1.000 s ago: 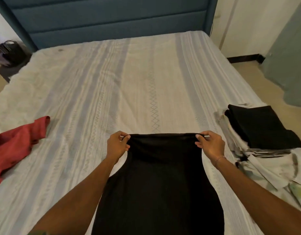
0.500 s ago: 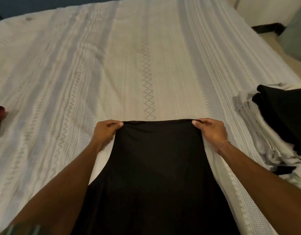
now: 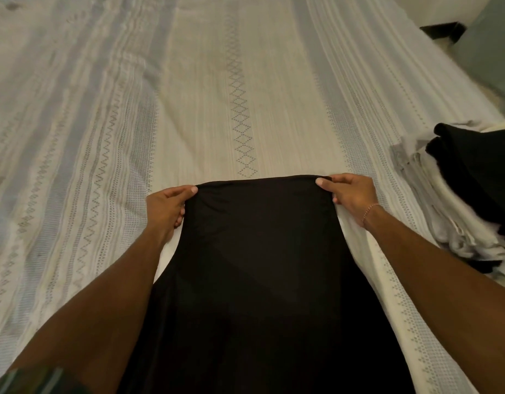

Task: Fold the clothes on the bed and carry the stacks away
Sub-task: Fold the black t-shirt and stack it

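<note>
Cream woven bedspread with grey patterned stripes [image 3: 206, 89] covers the whole bed. On it lies one smooth black stretchy garment [image 3: 260, 265], spread flat from the near edge of the bed toward the middle. The left hand [image 3: 166, 209] pinches its far left corner between thumb and curled fingers, and the right hand [image 3: 352, 197] pinches the far right corner in the same way.

I think the thin cloth can slip out of one pinch, or one hand can pull more than the other, and then the fold would come crooked or wrinkled.

Count: two hands, one garment in work, one stack of folded white, grey and black clothes [image 3: 467, 194] at the right edge of the bed, well apart from the right hand.
</note>
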A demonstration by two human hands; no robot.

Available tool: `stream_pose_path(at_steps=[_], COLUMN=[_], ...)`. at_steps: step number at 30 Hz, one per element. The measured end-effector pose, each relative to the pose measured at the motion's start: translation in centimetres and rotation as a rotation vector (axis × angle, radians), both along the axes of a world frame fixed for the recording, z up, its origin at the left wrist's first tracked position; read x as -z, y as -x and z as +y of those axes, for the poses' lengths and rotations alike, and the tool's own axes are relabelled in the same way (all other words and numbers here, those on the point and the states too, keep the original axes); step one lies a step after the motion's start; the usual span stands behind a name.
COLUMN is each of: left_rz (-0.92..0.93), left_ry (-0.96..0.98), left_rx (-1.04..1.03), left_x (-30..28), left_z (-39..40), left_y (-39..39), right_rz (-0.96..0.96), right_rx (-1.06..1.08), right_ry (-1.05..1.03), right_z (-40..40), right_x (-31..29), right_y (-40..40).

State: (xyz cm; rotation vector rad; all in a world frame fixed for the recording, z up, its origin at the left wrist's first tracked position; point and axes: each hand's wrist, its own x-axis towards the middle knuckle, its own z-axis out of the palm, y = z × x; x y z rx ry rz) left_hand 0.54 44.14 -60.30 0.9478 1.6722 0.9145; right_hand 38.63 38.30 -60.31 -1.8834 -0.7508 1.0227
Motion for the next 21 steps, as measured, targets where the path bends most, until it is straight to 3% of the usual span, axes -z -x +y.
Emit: stream_pose_path(at_steps=[4, 8, 13, 16, 21], left_rz=[0.027, 0.041, 0.484, 0.649, 0.558], left_ry=[-0.018, -0.045, -0.049, 0.066, 0.162], left_rx=[0.110, 0.150, 0.298, 0.377, 0.361], left_x=[0.0, -1.4, -4.2, -5.4, -6.5], left_z=[-0.7, -3.3, -10.3, -15.4, -19.8], left_y=[0.5, 1.2, 3.7, 6.3, 8.3], right_rz=[-0.054, 0.093, 0.004, -0.065, -0.203], right_rx=[-0.024, -0.102, -0.198, -0.275, -0.331], right_ry=[-0.013, -0.033, 0.022, 0.093, 0.245], right_z=[-1.4, -4.2, -12.2, -17.6, -22.7], right_x=[-0.5, -1.7, -3.4, -4.1, -5.1], right_y=[0.7, 0.6, -1.4, -2.2, -1.0])
